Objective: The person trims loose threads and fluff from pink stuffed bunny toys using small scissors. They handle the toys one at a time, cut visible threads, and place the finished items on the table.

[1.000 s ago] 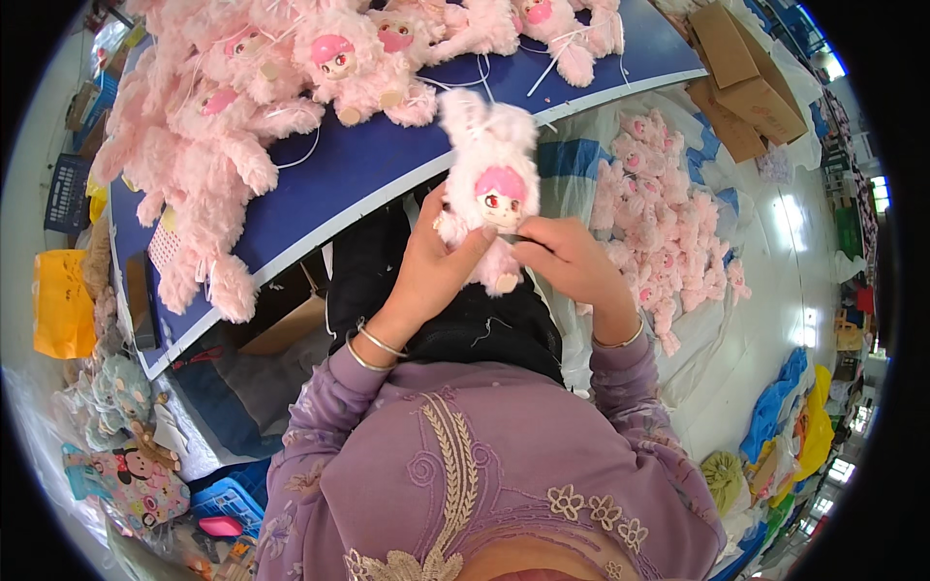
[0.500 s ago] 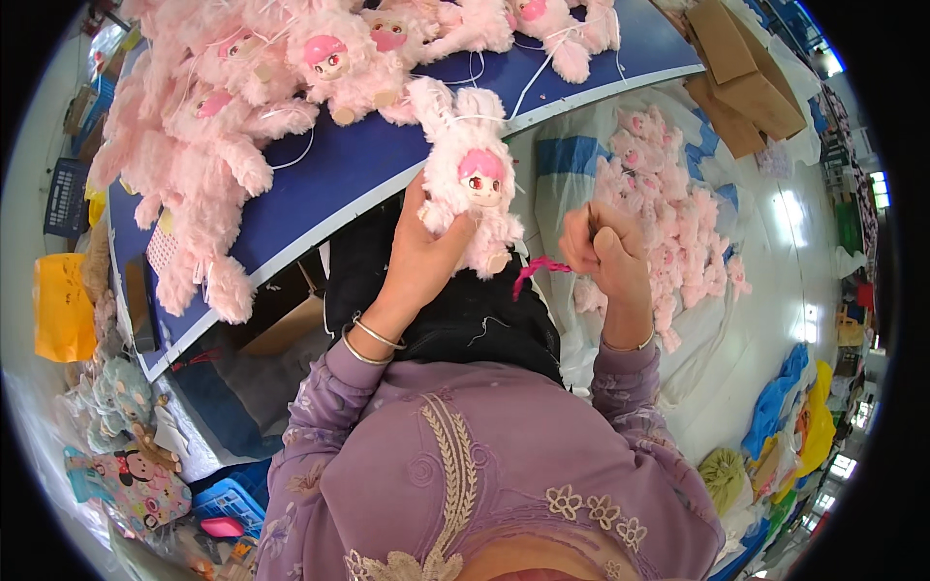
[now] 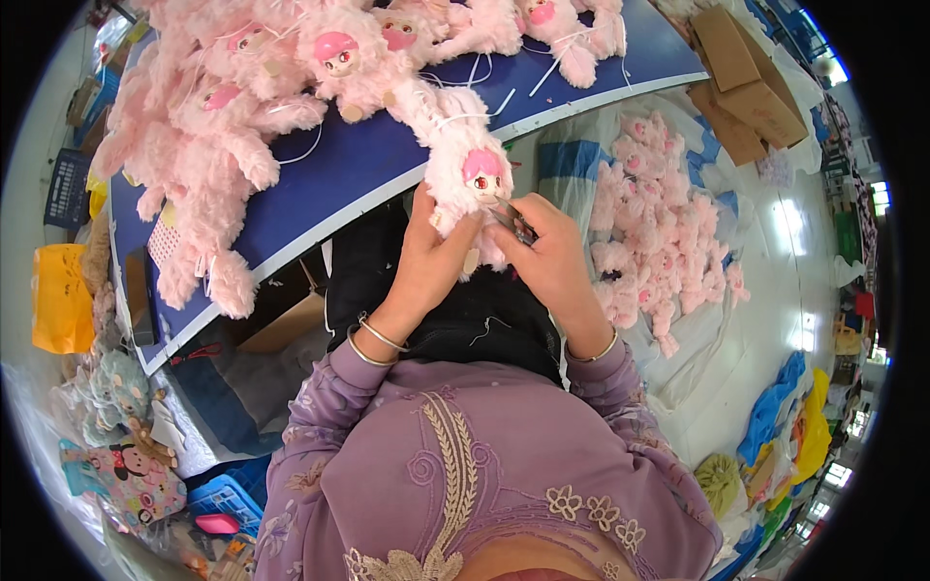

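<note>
A pink plush doll point(image 3: 482, 172) with a hard face and pink hair leans at the table edge, its ears up over the blue top. My left hand point(image 3: 434, 250) is wrapped round its body from the left. From the other side, my right hand point(image 3: 550, 254) pinches a small pointed metal tool point(image 3: 523, 230), its tip at the doll's face near the mouth and chin. Fingers hide most of the tool, so whether it is snips or tweezers cannot be told. A loose white cord point(image 3: 465, 117) lies across the doll's ears.
Many similar plush dolls point(image 3: 223, 126) are heaped on the blue table point(image 3: 339, 174), some with white cords. On the right, more dolls point(image 3: 659, 232) lie on plastic sheeting on the floor. Cardboard boxes point(image 3: 751, 82) stand at the far right; a yellow bag point(image 3: 60, 298) is at left.
My right hand has come in from the right, bringing the tool to the doll's face. The pink cord that hung by that hand is no longer visible. The left hand keeps its hold.
</note>
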Tool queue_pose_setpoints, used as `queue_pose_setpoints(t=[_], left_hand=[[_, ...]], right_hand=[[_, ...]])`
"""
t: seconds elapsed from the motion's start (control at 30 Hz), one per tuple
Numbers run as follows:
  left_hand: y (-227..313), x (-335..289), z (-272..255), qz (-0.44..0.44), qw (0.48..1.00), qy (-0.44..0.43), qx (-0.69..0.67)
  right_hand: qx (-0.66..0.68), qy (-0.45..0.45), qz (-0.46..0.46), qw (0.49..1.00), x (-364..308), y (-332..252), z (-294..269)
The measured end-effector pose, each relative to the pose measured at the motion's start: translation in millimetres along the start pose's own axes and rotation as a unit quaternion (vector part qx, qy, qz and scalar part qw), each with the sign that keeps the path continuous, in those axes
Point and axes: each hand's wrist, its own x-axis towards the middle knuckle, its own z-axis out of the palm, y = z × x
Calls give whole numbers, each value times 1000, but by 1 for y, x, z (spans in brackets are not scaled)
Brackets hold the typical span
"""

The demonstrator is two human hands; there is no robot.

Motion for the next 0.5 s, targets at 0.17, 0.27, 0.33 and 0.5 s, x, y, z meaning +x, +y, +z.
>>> queue_pose_setpoints(t=[0.17,0.27,0.33,0.5], left_hand=[[-2,0,-2,12,1000,7,9],[0,0,-1,-4,1000,9,-20],[4,1,-1,-17,999,7,-27],[13,2,-4,-48,997,21,63]], right_hand=[[156,-30,35,987,0,15,-8],[273,-9,47,961,-2,6,-9],[300,8,40,953,-2,6,-7],[392,-27,47,918,-2,3,-5]])
